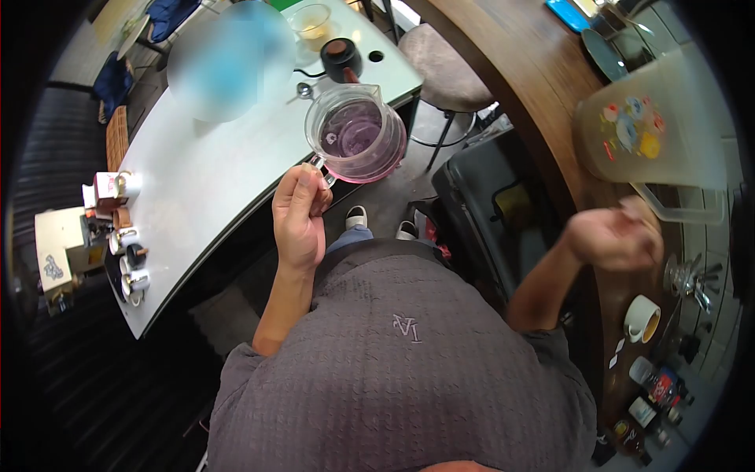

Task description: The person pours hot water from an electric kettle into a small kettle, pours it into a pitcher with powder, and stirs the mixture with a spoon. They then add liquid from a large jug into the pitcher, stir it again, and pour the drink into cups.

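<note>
My left hand point(300, 216) is closed on the handle of a clear glass jug point(397, 130) with a purplish-pink liquid in it. The jug is held up near the table's edge, its open mouth toward me. On the right, my right hand point(617, 236) is over the wooden counter, fingers curled and smeared by motion. It is close to the handle of a large translucent plastic pitcher point(676, 126) with a colourful printed picture. Whether its fingers touch that handle is unclear.
The white table point(200, 177) bears a glass cup point(311, 27), a black-and-brown round pot point(341, 61) and several mugs. On the wooden counter point(543, 79) are a white mug point(642, 318) and several bottles point(661, 381). A round stool point(448, 67) and black case point(503, 212) stand between.
</note>
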`<move>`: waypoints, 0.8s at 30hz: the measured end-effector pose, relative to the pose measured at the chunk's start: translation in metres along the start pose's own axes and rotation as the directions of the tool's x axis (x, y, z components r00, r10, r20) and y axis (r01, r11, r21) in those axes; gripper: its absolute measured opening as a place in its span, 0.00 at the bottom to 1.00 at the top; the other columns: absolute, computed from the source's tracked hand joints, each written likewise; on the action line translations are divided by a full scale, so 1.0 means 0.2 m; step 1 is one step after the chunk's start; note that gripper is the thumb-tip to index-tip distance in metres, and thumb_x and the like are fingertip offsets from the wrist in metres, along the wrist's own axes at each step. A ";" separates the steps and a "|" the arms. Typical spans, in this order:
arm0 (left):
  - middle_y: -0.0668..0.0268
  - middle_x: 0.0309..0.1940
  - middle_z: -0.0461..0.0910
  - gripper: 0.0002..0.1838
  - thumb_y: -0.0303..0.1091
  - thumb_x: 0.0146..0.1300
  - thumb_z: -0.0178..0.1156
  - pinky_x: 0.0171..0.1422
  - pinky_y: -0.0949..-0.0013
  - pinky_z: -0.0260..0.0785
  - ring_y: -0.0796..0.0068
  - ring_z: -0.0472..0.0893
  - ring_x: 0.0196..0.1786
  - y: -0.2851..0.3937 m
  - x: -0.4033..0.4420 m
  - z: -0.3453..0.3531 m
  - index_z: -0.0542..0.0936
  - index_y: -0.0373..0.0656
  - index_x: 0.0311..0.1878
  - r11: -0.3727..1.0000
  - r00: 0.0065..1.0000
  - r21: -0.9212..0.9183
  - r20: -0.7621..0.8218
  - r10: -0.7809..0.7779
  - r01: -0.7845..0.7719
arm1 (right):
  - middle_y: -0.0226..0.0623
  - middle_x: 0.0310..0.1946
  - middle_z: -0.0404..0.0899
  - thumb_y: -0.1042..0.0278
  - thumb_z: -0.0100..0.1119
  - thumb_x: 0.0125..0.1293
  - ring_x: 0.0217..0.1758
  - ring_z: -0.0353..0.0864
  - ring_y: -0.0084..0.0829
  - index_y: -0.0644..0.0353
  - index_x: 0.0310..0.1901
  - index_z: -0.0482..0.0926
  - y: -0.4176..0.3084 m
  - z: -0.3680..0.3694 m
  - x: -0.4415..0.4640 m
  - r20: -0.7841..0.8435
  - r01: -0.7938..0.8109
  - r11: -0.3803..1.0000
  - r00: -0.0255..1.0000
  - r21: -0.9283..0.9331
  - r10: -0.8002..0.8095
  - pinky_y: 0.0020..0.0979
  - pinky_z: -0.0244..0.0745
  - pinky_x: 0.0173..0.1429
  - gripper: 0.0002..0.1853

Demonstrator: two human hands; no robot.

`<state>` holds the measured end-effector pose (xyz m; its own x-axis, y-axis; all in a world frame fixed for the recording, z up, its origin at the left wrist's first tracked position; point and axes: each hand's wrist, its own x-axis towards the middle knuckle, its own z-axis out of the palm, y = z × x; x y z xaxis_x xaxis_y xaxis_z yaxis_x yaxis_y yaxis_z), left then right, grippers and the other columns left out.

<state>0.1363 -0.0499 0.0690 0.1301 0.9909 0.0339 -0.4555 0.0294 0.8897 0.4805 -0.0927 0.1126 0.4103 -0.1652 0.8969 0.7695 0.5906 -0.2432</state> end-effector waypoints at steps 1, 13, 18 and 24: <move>0.74 0.27 0.69 0.11 0.36 0.73 0.52 0.33 0.78 0.54 0.85 0.59 0.26 0.02 -0.01 -0.03 0.75 0.42 0.34 1.000 1.000 0.007 -0.013 0.008 -0.008 | 0.39 0.23 0.70 0.78 0.48 0.62 0.25 0.68 0.28 0.64 0.35 0.66 -0.03 0.06 -0.13 0.115 -0.153 0.988 0.982 0.032 0.148 0.26 0.67 0.30 0.02; 0.75 0.23 0.63 0.13 0.38 0.73 0.51 0.32 0.77 0.51 0.84 0.56 0.25 0.20 0.11 -0.62 0.71 0.43 0.32 0.997 0.975 0.077 -0.220 0.011 0.006 | 0.36 0.27 0.79 0.63 0.68 0.55 0.29 0.77 0.30 0.62 0.39 0.83 -0.28 0.67 -1.18 0.739 -0.478 0.700 0.144 -0.530 0.658 0.30 0.71 0.35 0.13; 0.75 0.23 0.62 0.11 0.36 0.72 0.50 0.33 0.77 0.50 0.84 0.57 0.26 0.23 0.25 -1.01 0.71 0.43 0.32 0.988 0.994 0.146 -0.106 -0.036 0.051 | 0.38 0.37 0.79 0.54 0.69 0.54 0.42 0.78 0.39 0.56 0.45 0.82 -0.37 0.90 -1.46 0.625 -0.316 0.642 0.170 -0.698 0.762 0.40 0.70 0.48 0.20; 0.79 0.23 0.64 0.12 0.36 0.72 0.52 0.34 0.80 0.51 0.88 0.58 0.28 0.22 0.39 -1.36 0.75 0.43 0.31 0.987 0.990 0.092 -0.046 -0.130 0.134 | 0.40 0.37 0.76 0.46 0.68 0.53 0.42 0.77 0.38 0.55 0.41 0.82 -0.39 1.08 -1.58 0.435 -0.187 0.440 0.073 -0.878 0.898 0.40 0.69 0.51 0.22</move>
<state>-0.1121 0.0639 -0.0133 0.1481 0.9836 -0.1033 -0.3509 0.1499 0.9243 0.1843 0.0832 -0.0729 0.5079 0.8614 0.0076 0.6921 -0.4028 -0.5990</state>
